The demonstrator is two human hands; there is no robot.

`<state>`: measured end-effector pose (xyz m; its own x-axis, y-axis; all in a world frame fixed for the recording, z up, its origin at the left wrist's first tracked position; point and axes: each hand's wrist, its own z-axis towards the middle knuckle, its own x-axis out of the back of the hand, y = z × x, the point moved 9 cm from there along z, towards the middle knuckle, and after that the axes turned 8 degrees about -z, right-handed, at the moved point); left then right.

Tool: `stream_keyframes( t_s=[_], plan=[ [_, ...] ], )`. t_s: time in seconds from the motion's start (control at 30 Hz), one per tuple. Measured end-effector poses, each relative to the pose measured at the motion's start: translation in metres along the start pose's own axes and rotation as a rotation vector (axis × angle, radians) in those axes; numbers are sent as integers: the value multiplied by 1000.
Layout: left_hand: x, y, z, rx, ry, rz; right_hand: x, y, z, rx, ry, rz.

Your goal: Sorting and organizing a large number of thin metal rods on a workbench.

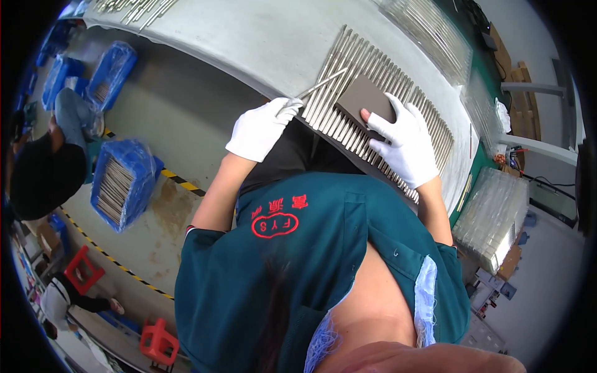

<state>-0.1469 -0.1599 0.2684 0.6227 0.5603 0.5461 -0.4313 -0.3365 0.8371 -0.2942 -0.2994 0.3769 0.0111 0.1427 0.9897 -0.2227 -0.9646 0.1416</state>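
My left hand [260,129], in a white glove, pinches the near end of a slim metal rod [324,82] at the table's edge. That rod lies at a slant across the left part of a long row of similar metal rods [378,61] set side by side. My right hand [407,144], gloved with a thumb tip bare, grips a flat grey-brown block [365,99], which looks like a sanding pad. The block rests on top of the row and hides the rods beneath it.
More loose rods [142,9] lie at the table's far left. Clear plastic trays [429,34] stand at the far right, with stacked ones [494,214] nearer. A blue crate of rods [118,186], red stools [160,342] and other people [46,161] are on the left.
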Motion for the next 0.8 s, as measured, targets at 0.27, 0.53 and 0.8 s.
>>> stream_keyframes(
  t_s=[0.27, 0.53, 0.8],
  plan=[
    [2, -1, -4, -141, 129, -131, 10, -22, 27, 47, 103, 73],
    [-6, 1, 0, -56, -71, 112, 7, -20, 27, 74, 108, 33],
    [-7, 0, 1, -86, -96, 19, 12, -26, 60, 34, 230, -17]
  ],
)
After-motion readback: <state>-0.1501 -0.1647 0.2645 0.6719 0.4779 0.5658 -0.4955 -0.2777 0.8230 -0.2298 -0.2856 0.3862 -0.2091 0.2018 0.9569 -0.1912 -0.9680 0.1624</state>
